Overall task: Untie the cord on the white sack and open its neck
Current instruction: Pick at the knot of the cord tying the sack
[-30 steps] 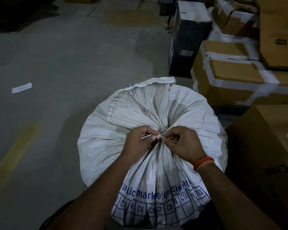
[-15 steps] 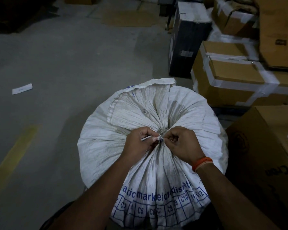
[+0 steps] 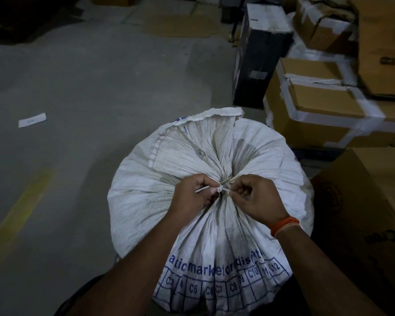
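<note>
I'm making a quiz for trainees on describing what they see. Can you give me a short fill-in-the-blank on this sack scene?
1. The neck of the white sack is gathered and tied with a ____.
2. The right hand has an ____ band on its wrist.
3. A slip of white paper lies on the ____.
4. The left hand and right hand both pinch at the ____.

Missing words: cord; orange; floor; knot

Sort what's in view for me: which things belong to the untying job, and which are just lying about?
In the job:
white sack
cord knotted at its gathered neck
left hand, pinching a cord end
right hand, pinching the other side

Lying about:
paper slip on the floor
black box
taped cardboard boxes
yellow floor line
</note>
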Tool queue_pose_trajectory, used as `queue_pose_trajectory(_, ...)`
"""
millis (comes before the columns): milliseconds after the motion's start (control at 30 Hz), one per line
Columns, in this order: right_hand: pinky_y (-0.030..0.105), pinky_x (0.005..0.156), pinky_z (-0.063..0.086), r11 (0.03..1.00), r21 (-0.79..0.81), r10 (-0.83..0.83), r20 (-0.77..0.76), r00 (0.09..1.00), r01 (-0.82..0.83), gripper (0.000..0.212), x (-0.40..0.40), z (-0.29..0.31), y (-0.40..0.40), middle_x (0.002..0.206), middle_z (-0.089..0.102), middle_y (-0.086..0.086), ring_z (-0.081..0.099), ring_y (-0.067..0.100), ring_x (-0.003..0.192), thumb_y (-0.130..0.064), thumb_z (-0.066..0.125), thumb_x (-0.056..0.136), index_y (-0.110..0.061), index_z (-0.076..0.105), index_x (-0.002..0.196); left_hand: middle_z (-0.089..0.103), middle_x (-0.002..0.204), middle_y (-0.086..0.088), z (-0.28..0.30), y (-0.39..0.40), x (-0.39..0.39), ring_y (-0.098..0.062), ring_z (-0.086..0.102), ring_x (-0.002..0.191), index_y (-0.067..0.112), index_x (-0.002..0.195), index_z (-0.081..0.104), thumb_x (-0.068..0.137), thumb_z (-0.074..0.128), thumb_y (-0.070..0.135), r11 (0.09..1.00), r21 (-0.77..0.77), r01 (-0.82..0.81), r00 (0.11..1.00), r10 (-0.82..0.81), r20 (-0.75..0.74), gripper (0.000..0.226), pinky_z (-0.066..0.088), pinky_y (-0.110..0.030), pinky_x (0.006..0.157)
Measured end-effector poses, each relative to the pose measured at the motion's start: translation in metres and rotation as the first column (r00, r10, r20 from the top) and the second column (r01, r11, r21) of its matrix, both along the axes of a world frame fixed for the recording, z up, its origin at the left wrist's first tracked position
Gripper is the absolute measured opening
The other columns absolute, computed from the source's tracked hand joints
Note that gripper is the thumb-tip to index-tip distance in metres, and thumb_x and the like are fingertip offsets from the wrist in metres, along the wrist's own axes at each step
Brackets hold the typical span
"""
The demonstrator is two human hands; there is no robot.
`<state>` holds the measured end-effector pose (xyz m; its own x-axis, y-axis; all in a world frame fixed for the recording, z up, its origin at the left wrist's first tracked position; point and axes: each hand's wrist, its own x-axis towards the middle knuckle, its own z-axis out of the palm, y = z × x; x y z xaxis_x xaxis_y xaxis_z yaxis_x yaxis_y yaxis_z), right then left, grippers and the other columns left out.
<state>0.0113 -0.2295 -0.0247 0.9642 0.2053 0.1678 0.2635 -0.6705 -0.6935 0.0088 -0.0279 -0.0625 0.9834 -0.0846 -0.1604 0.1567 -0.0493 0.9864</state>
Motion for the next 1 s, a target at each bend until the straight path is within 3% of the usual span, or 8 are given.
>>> queue_pose_trajectory(233, 0.009, 0.059, 0.044, 0.999, -0.041, -0.015, 0.008, 1.0, 0.015, 0.009, 0.001, -0.006, 0.003, 0.069, 0.066, -0.009, 0.061, 0.009, 0.065, -0.016, 0.079, 0.075, -0.022, 0.073, 0.073, 0.078, 0.084, -0.001, 0.004, -0.001, -0.002, -0.012, 0.069, 0.069, 0.016, 0.088, 0.079, 0.094, 0.071, 0.003, 1.0, -0.017, -0.016, 1.0, 0.016, -0.011, 0.016, 0.053, -0.027, 0.06)
queue_pose_trajectory(467, 0.011, 0.059, 0.042, 0.998, -0.052, -0.032, 0.037, 0.999, 0.034, 0.009, 0.001, -0.009, 0.016, 0.068, 0.064, -0.01, 0.057, 0.004, 0.06, -0.015, 0.078, 0.077, -0.02, 0.072, 0.072, 0.079, 0.089, -0.005, 0.002, 0.0, -0.001, -0.014, 0.071, 0.076, 0.019, 0.088, 0.079, 0.094, 0.07, 0.005, 1.0, -0.005, -0.011, 1.0, 0.01, -0.003, 0.018, 0.053, -0.031, 0.065)
queue_pose_trajectory(533, 0.005, 0.058, 0.038, 0.998, -0.044, -0.035, 0.033, 0.999, 0.037, 0.01, 0.0, -0.008, 0.017, 0.066, 0.061, -0.013, 0.057, 0.0, 0.062, -0.015, 0.079, 0.076, -0.022, 0.072, 0.073, 0.079, 0.089, -0.008, 0.002, 0.001, 0.0, -0.016, 0.07, 0.076, 0.017, 0.089, 0.079, 0.093, 0.071, 0.005, 1.0, -0.017, -0.003, 1.0, 0.003, -0.004, 0.015, 0.053, -0.033, 0.066)
queue_pose_trajectory(700, 0.014, 0.059, 0.048, 0.999, 0.017, -0.037, 0.016, 0.999, 0.037, 0.009, 0.0, -0.002, 0.004, 0.069, 0.068, -0.011, 0.063, 0.008, 0.065, -0.018, 0.081, 0.075, -0.023, 0.074, 0.075, 0.078, 0.087, -0.007, 0.002, 0.0, -0.001, -0.017, 0.07, 0.074, 0.016, 0.088, 0.079, 0.093, 0.07, 0.002, 0.999, -0.04, -0.016, 0.999, 0.014, -0.032, 0.017, 0.053, -0.03, 0.066)
queue_pose_trajectory(900, 0.017, 0.062, 0.05, 0.999, -0.017, -0.048, 0.004, 0.999, 0.049, 0.005, 0.001, -0.004, 0.003, 0.072, 0.07, -0.008, 0.063, 0.007, 0.064, -0.018, 0.08, 0.077, -0.02, 0.075, 0.076, 0.078, 0.084, -0.004, 0.006, -0.001, -0.002, -0.017, 0.07, 0.072, 0.013, 0.09, 0.078, 0.094, 0.069, 0.001, 1.0, -0.006, -0.024, 0.999, 0.024, -0.037, 0.016, 0.056, -0.031, 0.065)
queue_pose_trajectory(1000, 0.01, 0.061, 0.046, 0.999, 0.002, -0.035, -0.009, 0.999, 0.035, 0.004, 0.002, -0.006, 0.009, 0.072, 0.069, -0.011, 0.061, 0.001, 0.063, -0.017, 0.079, 0.079, -0.019, 0.076, 0.077, 0.078, 0.083, -0.002, 0.007, 0.0, -0.003, -0.017, 0.07, 0.074, 0.011, 0.091, 0.078, 0.094, 0.069, 0.002, 1.0, 0.005, -0.02, 0.999, 0.021, -0.044, 0.013, 0.055, -0.032, 0.066)
